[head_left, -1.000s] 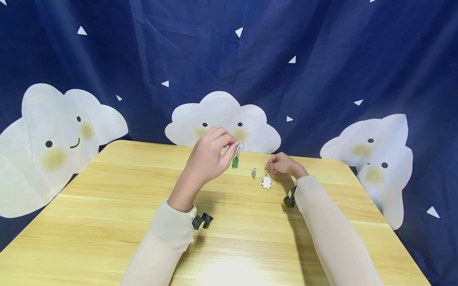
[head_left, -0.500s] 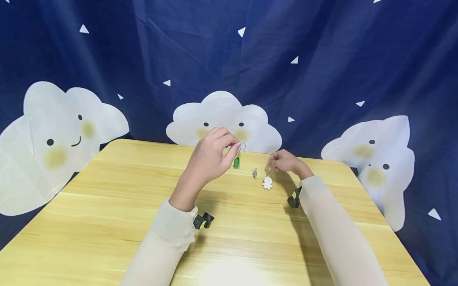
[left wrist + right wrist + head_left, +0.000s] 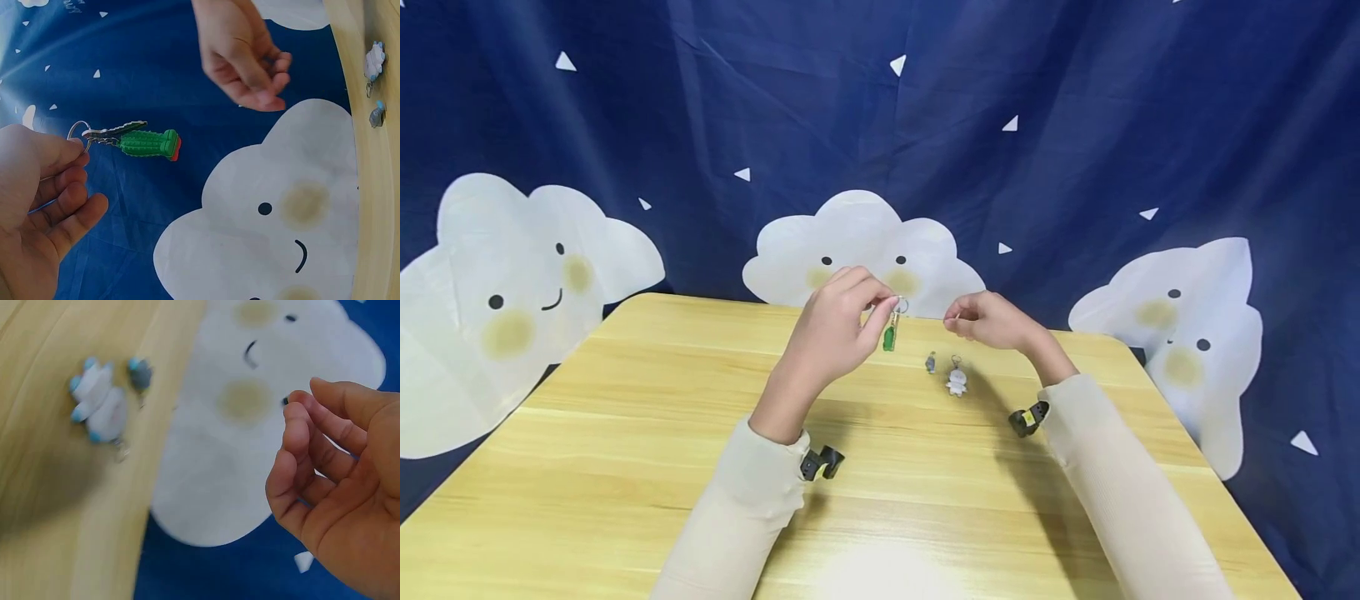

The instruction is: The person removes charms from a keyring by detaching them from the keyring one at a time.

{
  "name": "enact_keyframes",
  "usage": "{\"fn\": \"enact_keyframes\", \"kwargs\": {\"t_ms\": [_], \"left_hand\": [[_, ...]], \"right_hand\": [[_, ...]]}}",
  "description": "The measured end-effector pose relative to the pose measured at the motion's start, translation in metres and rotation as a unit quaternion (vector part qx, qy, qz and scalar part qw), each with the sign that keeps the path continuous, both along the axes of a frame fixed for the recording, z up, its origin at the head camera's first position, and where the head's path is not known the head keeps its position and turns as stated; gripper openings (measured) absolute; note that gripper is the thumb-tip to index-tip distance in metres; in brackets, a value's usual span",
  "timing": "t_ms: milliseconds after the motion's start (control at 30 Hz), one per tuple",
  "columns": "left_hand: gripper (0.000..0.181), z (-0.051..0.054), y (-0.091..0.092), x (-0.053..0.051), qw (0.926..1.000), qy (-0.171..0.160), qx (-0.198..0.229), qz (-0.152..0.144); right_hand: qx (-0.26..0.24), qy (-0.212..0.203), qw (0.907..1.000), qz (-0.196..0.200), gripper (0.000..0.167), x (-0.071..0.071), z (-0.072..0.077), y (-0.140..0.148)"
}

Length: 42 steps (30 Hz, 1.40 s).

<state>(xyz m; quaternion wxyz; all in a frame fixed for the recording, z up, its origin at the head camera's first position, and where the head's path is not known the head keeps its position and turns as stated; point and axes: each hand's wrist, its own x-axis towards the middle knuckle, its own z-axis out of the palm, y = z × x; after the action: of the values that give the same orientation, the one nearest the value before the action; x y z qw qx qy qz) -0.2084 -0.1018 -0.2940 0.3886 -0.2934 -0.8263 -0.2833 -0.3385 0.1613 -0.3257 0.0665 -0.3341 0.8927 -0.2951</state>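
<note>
Your left hand (image 3: 842, 325) grasps the green keychain (image 3: 147, 144) by its metal ring (image 3: 79, 122); the keychain hangs near the centre of the head view, clear of the table (image 3: 625, 375). Your right hand (image 3: 996, 321), right of centre, is released: its fingers (image 3: 294, 434) curl loosely, the thumb close to them, with nothing visible between. Below it, the white figure (image 3: 957, 381) lies on the table, the small grey charm (image 3: 931, 362) just to its left, the two apart.

By my reading, you are at the step of holding the keychain up while the right hand is free. The next move seems to call for a steady left pinch on that thin ring and fingertip care from the right.

You can read no brand. At the upper left of the left wrist view, the blue backdrop (image 3: 1037, 67) carries pale lettering (image 3: 73, 6), cut off and too faint to make out. The yellow labels (image 3: 1028, 417) on your wrist cameras (image 3: 832, 461) show no legible writing.
</note>
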Motion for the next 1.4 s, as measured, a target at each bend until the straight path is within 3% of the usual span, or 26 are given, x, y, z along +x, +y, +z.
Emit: {"fn": "enact_keyframes", "kwargs": {"t_ms": [233, 400, 500, 700, 800, 933, 1200, 1400], "left_hand": [[0.009, 0.0, 0.0, 0.0, 1.0, -0.001, -0.002, 0.003], [0.008, 0.0, -0.001, 0.001, 1.0, -0.006, 0.001, 0.007], [0.009, 0.0, 0.0, 0.001, 1.0, -0.006, 0.002, 0.006], [0.009, 0.0, 0.001, 0.0, 1.0, -0.001, 0.002, 0.003], [0.01, 0.001, 0.001, 0.0, 1.0, 0.0, 0.003, 0.001], [0.01, 0.0, 0.003, 0.001, 1.0, -0.002, 0.003, -0.006], [0.011, 0.001, 0.006, 0.003, 0.9998, 0.003, -0.001, -0.019], [0.01, 0.001, 0.006, 0.004, 0.9992, -0.025, -0.012, -0.029]], "right_hand": [[-0.016, 0.052, 0.9982, 0.025, 0.008, 0.031, 0.022, -0.013], [-0.061, 0.109, 0.9918, 0.026, 0.009, 0.056, 0.036, -0.021], [-0.105, 0.16, 0.9811, 0.029, 0.008, 0.072, 0.041, -0.027], [-0.181, 0.278, 0.9431, 0.028, 0.007, 0.097, 0.04, -0.041], [-0.21, 0.302, 0.9295, 0.026, 0.007, 0.103, 0.037, -0.047], [-0.231, 0.311, 0.9216, 0.022, 0.007, 0.106, 0.031, -0.051], [-0.246, 0.314, 0.9166, 0.013, 0.005, 0.105, 0.024, -0.056], [-0.244, 0.305, 0.9204, 0.009, 0.007, 0.104, 0.021, -0.056]]}}
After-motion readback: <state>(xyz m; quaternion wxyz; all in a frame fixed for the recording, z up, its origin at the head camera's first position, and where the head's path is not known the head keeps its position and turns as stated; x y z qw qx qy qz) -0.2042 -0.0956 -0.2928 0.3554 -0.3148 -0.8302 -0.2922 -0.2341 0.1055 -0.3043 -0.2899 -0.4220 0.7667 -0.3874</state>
